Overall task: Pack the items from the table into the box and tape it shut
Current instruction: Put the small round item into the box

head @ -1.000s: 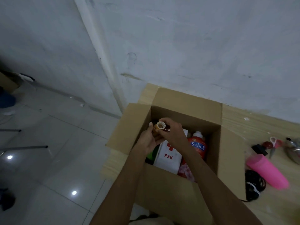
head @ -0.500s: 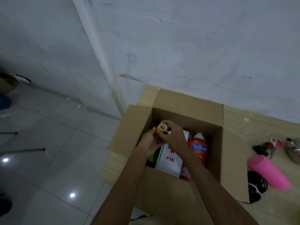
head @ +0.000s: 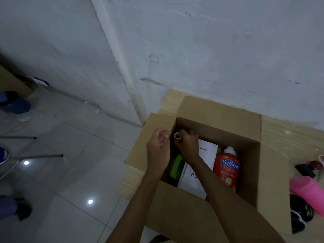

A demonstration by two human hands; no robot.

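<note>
Two hands meet over the far-left corner of the open cardboard box [head: 219, 113], which sits on the wooden table [head: 289, 137]. Right hand [head: 188, 148] curls round a small tape roll [head: 178, 136], core facing the camera. Left hand [head: 157, 149] is just beside it with fingers bent, possibly pinching a loose tape end, but too blurred to tell. Inside the box are a white first-aid case [head: 206, 153], a red SoSoft bottle [head: 228, 171] upright to its right and a green item [head: 177, 166] to its left.
</note>
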